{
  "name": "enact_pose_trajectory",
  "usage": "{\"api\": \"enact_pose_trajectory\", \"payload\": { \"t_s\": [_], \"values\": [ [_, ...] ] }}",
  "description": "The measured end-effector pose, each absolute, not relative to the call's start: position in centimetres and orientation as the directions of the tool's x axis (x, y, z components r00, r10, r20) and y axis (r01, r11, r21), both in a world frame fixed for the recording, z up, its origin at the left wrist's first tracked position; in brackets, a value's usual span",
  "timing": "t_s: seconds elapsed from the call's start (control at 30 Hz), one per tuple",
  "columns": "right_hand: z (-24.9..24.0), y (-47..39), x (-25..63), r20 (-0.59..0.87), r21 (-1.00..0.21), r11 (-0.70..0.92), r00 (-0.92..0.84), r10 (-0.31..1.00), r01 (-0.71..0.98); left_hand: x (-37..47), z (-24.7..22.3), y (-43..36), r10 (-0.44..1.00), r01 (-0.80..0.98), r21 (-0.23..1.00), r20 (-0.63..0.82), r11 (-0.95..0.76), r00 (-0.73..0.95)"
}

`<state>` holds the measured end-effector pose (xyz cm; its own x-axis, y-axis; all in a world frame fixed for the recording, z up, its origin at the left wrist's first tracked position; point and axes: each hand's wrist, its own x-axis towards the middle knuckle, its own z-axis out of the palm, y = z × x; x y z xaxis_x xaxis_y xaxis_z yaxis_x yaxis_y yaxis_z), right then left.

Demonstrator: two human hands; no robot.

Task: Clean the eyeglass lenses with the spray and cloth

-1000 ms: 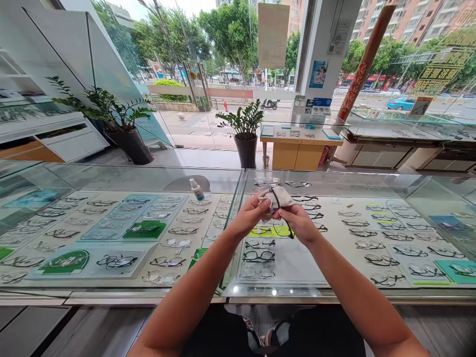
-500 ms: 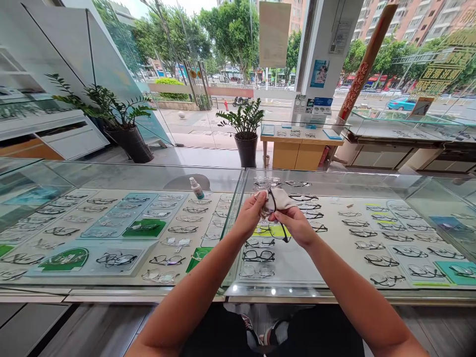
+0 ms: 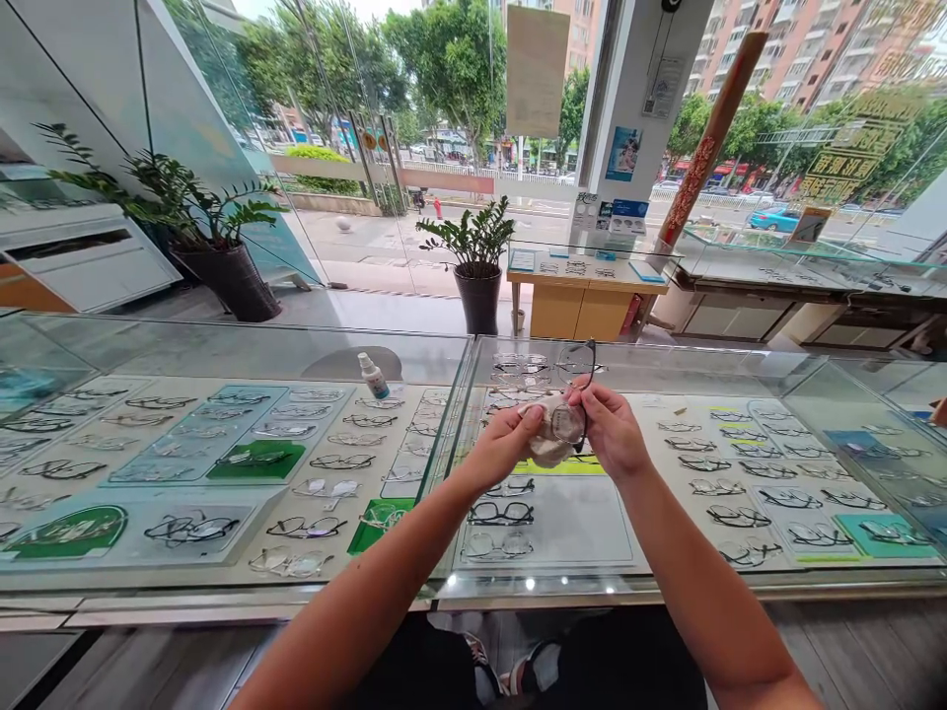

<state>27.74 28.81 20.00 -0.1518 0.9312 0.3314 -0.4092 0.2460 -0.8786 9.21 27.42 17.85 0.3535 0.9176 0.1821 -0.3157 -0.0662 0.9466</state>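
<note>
My right hand point(image 3: 611, 434) pinches a pair of dark-framed glasses point(image 3: 592, 355) near the middle of the frame. The glasses stand on end, one lens up and the other down. My left hand point(image 3: 504, 446) is closed on a pale cleaning cloth point(image 3: 547, 456), its thumb on top. The cloth lies against the lower lens, and part of it hangs below that lens. Both hands are close together above the right-hand glass display case point(image 3: 562, 528). Some of my fingers are hidden behind the cloth and the frame.
A small white spray bottle point(image 3: 374, 377) stands on the left-hand display case point(image 3: 355, 345). Rows of spectacles show under the glass on both sides. Beyond the cases are a potted plant point(image 3: 477, 286) and a wooden cabinet point(image 3: 577, 308) in front of large windows.
The glasses have turned from hanging low to standing on end, with one lens now above my right hand. My right hand has shifted slightly right and up. The view has swung a little right.
</note>
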Motion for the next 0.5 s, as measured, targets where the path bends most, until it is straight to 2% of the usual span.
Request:
{"api": "enact_pose_trajectory", "payload": {
  "t_s": [0.1,0.27,0.5],
  "values": [
    [19.7,28.7,27.5,0.312,-0.893,0.220,-0.188,0.931,-0.393,9.7,17.7,26.7,0.897,-0.254,0.961,0.204,-0.108,0.391],
    [19.4,28.4,27.1,0.273,-0.932,0.205,-0.205,0.940,-0.300,10.0,18.0,26.2,0.899,-0.236,0.958,0.245,-0.165,0.364],
    [19.0,28.4,27.0,0.318,-0.933,0.263,-0.222,0.922,-0.243,10.1,18.0,26.3,0.917,-0.269,0.956,0.210,-0.120,0.339]
  ]
}}
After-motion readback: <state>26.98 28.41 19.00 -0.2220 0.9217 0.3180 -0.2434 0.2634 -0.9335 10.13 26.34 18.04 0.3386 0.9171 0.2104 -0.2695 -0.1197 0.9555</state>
